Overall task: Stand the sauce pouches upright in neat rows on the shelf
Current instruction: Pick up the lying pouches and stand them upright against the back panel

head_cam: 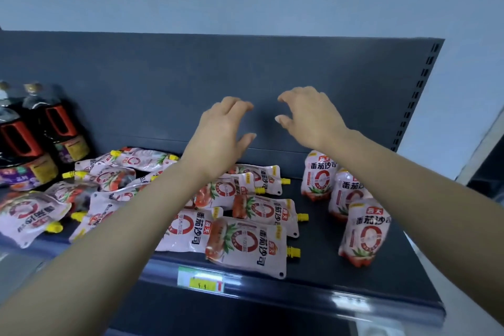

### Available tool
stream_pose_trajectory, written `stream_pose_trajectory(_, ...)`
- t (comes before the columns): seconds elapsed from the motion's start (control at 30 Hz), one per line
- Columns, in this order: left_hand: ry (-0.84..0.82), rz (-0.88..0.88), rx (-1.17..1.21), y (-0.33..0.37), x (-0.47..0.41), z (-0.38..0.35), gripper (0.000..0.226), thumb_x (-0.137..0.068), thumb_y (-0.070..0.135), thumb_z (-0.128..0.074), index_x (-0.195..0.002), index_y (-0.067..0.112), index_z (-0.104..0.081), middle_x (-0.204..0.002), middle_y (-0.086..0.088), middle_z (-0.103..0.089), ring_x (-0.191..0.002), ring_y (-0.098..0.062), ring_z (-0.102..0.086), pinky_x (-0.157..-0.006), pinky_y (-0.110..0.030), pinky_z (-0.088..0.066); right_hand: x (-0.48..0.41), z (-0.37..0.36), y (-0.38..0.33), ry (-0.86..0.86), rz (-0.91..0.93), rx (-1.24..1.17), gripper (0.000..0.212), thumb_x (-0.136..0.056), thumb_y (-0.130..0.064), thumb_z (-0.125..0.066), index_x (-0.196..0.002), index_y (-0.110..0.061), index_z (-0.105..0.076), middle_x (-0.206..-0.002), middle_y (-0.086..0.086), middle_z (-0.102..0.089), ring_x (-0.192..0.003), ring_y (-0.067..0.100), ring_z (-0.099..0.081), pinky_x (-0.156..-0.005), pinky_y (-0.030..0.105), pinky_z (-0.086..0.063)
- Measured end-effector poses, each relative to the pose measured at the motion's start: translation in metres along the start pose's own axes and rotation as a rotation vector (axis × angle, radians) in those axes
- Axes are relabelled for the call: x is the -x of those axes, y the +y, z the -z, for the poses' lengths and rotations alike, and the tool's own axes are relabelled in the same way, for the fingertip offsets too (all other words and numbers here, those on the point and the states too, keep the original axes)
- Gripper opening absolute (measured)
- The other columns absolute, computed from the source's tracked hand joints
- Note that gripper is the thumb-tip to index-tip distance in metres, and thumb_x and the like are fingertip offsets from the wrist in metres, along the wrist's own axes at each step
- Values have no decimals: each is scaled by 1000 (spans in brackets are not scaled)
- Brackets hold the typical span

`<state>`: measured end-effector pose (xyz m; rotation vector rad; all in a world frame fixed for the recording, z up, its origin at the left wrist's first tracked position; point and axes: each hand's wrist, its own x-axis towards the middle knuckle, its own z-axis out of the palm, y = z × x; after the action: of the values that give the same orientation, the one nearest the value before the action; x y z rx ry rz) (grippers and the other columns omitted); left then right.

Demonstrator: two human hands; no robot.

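Several pink-and-white sauce pouches with yellow spouts lie flat in a loose heap across the dark shelf (321, 229); one lies nearest the front edge (246, 247). Three pouches stand upright in a front-to-back row at the right: the rear one (317, 176), the middle one (346, 194), the front one (364, 234). My left hand (221, 136) hovers above the heap with fingers spread, holding nothing. My right hand (311, 117) is raised beside it, above the rear upright pouch, fingers curled apart and empty.
Two dark soy-sauce bottles (51, 128) with red handles stand at the shelf's back left. The grey back panel (245, 76) rises behind. A green-yellow price tag (200, 279) sits on the front rail. Bare shelf lies between the heap and the upright row.
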<state>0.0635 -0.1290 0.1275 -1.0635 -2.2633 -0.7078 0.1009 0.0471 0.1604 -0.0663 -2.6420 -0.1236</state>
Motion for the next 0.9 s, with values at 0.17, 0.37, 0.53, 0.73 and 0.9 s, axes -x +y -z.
stream_pose_trajectory(0.17,-30,-80,10,-24,-2,0,45,-84,18,-63,-125,8,-50,-127,-12,-51,-113,-30,-49,-102,-40,-35,-3,-13,-21,-51,-71,-11,38,-94,-31,-53,-124,-7,-55,-127,12,-59,-122,32,-49,-101,44,-41)
stream_pose_trajectory(0.37,-171,-64,26,-65,5,-16,47,-84,21,-64,-126,9,-49,-128,-10,-51,-115,-30,-47,-103,-41,-35,0,-55,-39,-197,-189,-84,39,-92,-30,-56,-122,-6,-56,-125,14,-59,-117,33,-53,-97,44,-45)
stream_pose_trajectory(0.53,-440,61,9,-90,9,-49,48,-85,22,-61,-129,12,-46,-130,-10,-49,-120,-30,-45,-104,-40,-34,1,-96,-35,-384,-270,-133,38,-91,-28,-58,-122,-6,-56,-122,15,-61,-109,33,-59,-90,42,-51)
stream_pose_trajectory(0.73,-658,208,3,-106,2,-87,47,-83,23,-63,-126,14,-48,-127,-11,-51,-112,-31,-51,-97,-41,-42,-13,-146,-19,-616,-358,-236,26,-88,-21,-62,-106,-3,-58,-109,14,-62,-91,27,-59,-66,28,-44)
stream_pose_trajectory(0.9,-756,252,-12,-113,-9,-117,39,-82,19,-63,-119,13,-52,-119,-12,-58,-103,-30,-56,-82,-35,-46,-27,-186,-8,-799,-450,-292,14,-92,-18,-56,-96,-5,-58,-83,5,-54,-72,17,-52,-48,22,-35)
